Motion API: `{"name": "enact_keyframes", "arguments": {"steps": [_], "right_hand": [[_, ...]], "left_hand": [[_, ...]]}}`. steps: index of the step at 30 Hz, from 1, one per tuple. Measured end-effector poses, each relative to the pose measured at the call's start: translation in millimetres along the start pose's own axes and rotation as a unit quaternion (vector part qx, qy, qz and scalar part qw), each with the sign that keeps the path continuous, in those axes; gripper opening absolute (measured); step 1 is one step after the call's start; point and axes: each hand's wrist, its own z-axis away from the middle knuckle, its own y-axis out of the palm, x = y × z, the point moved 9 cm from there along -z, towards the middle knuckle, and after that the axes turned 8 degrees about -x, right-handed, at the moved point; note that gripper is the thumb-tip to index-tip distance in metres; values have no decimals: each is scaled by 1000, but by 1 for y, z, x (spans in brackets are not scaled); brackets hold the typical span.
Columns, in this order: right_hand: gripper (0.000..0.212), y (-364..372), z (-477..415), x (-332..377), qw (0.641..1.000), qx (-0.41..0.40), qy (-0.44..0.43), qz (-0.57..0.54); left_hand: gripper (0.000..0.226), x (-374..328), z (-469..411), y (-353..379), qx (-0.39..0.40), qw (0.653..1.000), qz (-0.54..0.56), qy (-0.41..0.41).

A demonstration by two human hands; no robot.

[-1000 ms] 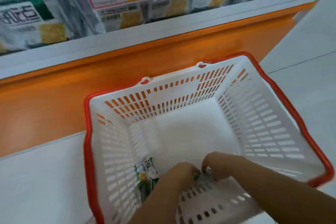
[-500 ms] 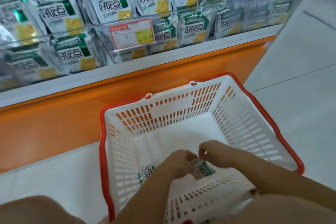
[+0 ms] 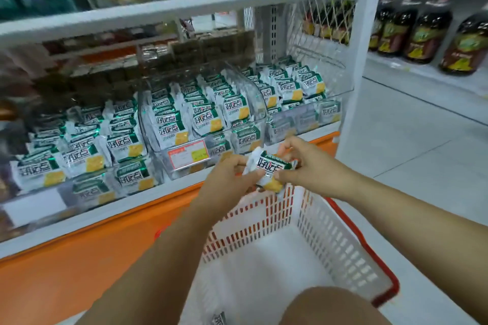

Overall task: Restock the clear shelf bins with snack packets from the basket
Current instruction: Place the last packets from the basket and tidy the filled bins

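on the bottom shelf, far left: left bin [image 3: 79, 155], clear, heaped with green-and-white packets. next over, the middle bin [image 3: 200, 116], also well filled, with a price tag [image 3: 188, 157] on its front wall.

just right of that tag, my left hand [image 3: 232, 179] pinches the left edge of one snack packet [image 3: 269, 170]. my right hand [image 3: 303, 163] pinches the right edge. both are grasping it, neither hand free.

the packet is held up above the far wall of the basket [image 3: 369, 245], in front of the shelf lip, touching no bin. it sits tilted, print running down from left hand toward right, yellow corner lowest. true long axis hard to call.

bins lie ahead of and above the grip. the middle bin is nearest, up-left, closer to my left hand. the right bin [image 3: 298, 92] is up-right, closer to my right. i judge the packet must go forward and up over a front wall.

in the basket, near edge: one more packet [image 3: 219, 319]. far right: dark bottles [image 3: 422, 34] on another shelf.
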Motion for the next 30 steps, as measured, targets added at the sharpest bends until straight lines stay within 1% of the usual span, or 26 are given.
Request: {"name": "enact_keyframes", "arguments": {"steps": [3, 5, 8, 9, 11, 14, 15, 18, 20, 23, 25, 28, 30], "right_hand": [[26, -29, -15, 28, 996, -69, -58, 12], [23, -49, -30, 39, 991, -106, -81, 19], [22, -82, -60, 44, 976, -187, -100, 50], [21, -92, -72, 43, 971, -208, -99, 67], [23, -104, -95, 37, 962, -232, -87, 115], [24, -104, -132, 23, 958, -213, -62, 180], [24, -98, -144, 18, 961, -190, -58, 192], [21, -71, -176, 4, 972, -84, -33, 216], [20, -61, -191, 0, 971, -61, -23, 231], [28, -52, -206, -1, 958, -61, -32, 278], [29, -50, -207, -2, 955, -66, -43, 285], [31, -55, -202, -4, 942, -109, -44, 314], [36, -54, -198, -6, 936, -126, -22, 328]], "left_hand": [[14, -33, -9, -11, -48, 998, 26, 36], [22, -48, -16, -20, -76, 995, 0, 71], [29, -50, -29, -39, -141, 975, -122, 123], [29, -46, -34, -45, -162, 964, -166, 132], [30, -34, -45, -50, -174, 945, -247, 128], [34, -20, -57, -48, -164, 925, -324, 112], [33, -18, -59, -46, -166, 921, -332, 118], [32, -16, -63, -41, -175, 910, -350, 137], [34, -13, -66, -37, -170, 905, -366, 139], [33, -12, -68, -35, -170, 898, -380, 144], [32, -11, -69, -34, -175, 898, -373, 152], [26, -14, -66, -34, -197, 903, -338, 175], [24, -16, -65, -37, -209, 906, -323, 180]]}}
